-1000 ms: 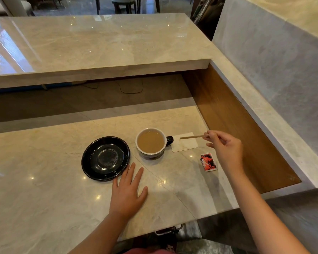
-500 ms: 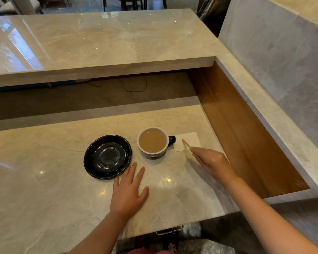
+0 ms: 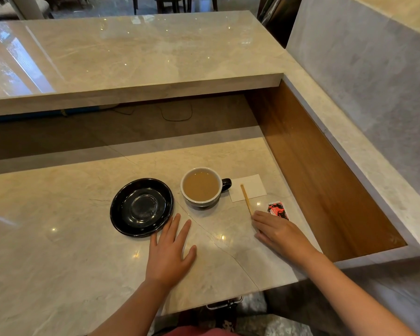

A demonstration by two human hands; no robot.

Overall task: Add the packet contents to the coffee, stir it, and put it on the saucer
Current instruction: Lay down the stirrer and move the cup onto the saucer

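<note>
A person's two bare hands rest on a pale marble bench (image 3: 58, 251) beside a cup of milky coffee. Cup (image 3: 201, 186), white inside w/ dark outer wall & dark handle facing right, stands on the bench itself, just right of an empty black saucer (image 3: 141, 207) – near it, not on it. Left hand (image 3: 169, 251) lies palm-down & flat, fingers spread, fingertips just short of the saucer's near rim; grip holds nothing. Right hand (image 3: 278, 232) also lies low on the bench, fingers loosely extended; fingertips meet the near end of a thin wooden stir stick (image 3: 246, 198), though whether that grip is pinching it or only touching can't be told. Stick lies flat, its far end over a white napkin (image 3: 251, 187) right of the cup handle. A small red, black & white packet (image 3: 278, 210) lies on the bench just beyond the right hand, near the wood-lined side wall (image 3: 325, 178). A raised marble counter (image 3: 131, 57) runs behind
</note>
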